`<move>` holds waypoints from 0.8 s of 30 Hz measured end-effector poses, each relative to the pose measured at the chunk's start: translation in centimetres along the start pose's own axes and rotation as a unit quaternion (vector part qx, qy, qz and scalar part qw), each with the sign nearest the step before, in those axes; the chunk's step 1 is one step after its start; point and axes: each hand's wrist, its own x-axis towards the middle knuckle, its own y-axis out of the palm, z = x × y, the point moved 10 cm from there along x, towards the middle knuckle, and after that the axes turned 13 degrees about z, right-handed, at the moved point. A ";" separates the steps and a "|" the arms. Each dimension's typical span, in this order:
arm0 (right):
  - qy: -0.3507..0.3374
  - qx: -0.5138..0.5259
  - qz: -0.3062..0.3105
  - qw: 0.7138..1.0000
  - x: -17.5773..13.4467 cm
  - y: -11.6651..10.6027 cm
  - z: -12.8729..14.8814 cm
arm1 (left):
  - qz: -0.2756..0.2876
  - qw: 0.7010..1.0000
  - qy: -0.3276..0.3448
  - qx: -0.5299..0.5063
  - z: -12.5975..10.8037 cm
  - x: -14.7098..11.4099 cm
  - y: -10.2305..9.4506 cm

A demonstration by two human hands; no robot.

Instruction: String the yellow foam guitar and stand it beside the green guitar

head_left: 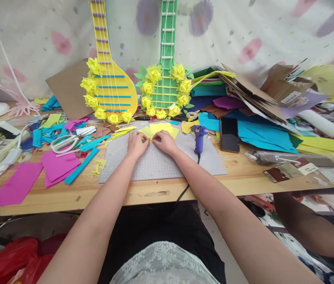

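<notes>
My left hand (137,143) and my right hand (164,142) meet over the grey cutting mat (155,169). The fingers of both are pinched on a small yellow paper piece (151,139), mostly hidden by the fingertips. Just beyond them lie flat yellow paper pieces (163,128). To the right of my right hand, a purple hot glue gun (199,140) rests on the mat, its black cord running off the front edge. Thin yellow strips (121,132) lie to the left of my left hand.
Behind stand a yellow paper guitar (116,85) and a green one (165,92) with yellow flowers. Scissors (64,144) and magenta sheets (59,165) lie at left. A phone (229,134) and blue sheets (263,136) are at right. Another person's arm (309,225) shows lower right.
</notes>
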 end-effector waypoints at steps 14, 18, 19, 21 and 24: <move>0.000 -0.006 0.013 1.000 0.0 0.2 0.1 | 0.012 1.000 -0.015 0.016 0.1 0.1 0.4; 0.001 -0.002 0.031 1.000 0.0 0.4 0.2 | 0.014 1.000 -0.013 0.013 0.2 0.1 0.5; 0.003 -0.002 0.031 1.000 0.0 0.4 0.2 | 0.016 1.000 -0.012 0.013 0.2 0.1 0.5; 0.003 -0.007 0.024 1.000 -0.1 0.3 0.3 | 0.018 1.000 -0.010 0.015 0.1 0.1 0.5; -0.006 -0.023 0.009 1.000 -0.3 0.1 0.6 | 0.020 0.999 -0.009 0.024 -0.1 0.0 0.5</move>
